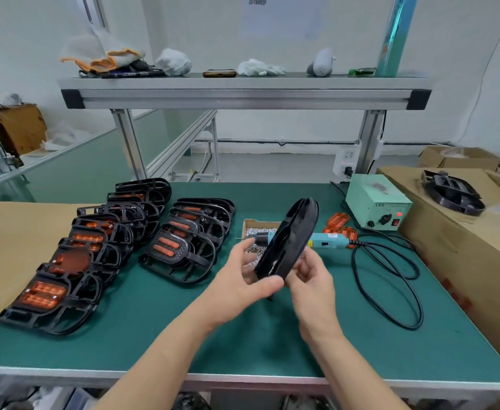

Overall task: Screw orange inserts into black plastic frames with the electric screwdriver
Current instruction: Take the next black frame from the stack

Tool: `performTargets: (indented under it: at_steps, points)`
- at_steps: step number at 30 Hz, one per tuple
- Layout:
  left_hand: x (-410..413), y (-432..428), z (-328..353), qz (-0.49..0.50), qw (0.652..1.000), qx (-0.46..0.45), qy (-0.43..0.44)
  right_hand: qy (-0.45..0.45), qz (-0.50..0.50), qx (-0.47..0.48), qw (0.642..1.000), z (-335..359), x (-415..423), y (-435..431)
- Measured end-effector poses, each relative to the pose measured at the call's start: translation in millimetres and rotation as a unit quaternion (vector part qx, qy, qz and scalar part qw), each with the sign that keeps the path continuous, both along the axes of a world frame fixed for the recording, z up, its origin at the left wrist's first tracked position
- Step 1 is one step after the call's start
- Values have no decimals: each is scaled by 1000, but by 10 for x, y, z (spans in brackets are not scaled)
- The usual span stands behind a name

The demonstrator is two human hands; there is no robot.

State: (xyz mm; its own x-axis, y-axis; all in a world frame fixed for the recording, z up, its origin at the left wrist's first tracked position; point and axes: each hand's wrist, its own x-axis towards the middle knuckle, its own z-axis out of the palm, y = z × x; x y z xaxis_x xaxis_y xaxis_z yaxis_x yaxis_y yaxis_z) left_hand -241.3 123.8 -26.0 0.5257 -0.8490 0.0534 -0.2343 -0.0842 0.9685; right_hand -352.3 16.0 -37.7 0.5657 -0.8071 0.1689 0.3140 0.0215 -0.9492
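Note:
Both hands hold one black plastic frame [290, 238] on edge above the green mat. My left hand [248, 279] grips its lower end with the thumb across the front. My right hand [310, 279] pinches the same end from the right. Behind the frame, the teal electric screwdriver [327, 241] lies on the mat. Loose orange inserts [339, 224] lie beyond it. A small cardboard box of screws [256, 229] sits behind my left hand.
Two overlapping rows of black frames with orange inserts [74, 255] [189, 235] fill the left of the mat. A green power supply [379, 202] stands at the back right, its black cable [390, 279] looped on the mat. Cardboard boxes [450, 232] with more frames stand at the right.

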Motion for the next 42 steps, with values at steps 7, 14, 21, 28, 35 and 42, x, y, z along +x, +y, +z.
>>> performTargets:
  at_steps: [7, 14, 21, 28, 35, 42]
  points:
    - [8, 76, -44, -25, 991, 89, -97, 27, 85, 2, 996, -119, -145, 31]
    - [107, 207, -59, -40, 970, 124, -205, 80, 182, -25, 980, -111, -413, -252]
    - [190, 288, -118, -81, 922, 172, -336, 163, -6, -53, 985, -132, -542, -608]
    - [194, 272, -212, -99, 905, 190, -368, 143, -83, -74, 983, -165, -573, -678]
    - [159, 329, -307, -81, 939, 151, -297, 123, -106, -74, 984, -168, -563, -718]
    - [190, 334, -392, 132, 972, 33, -194, 132, -133, -110, 976, 110, -395, -1134]
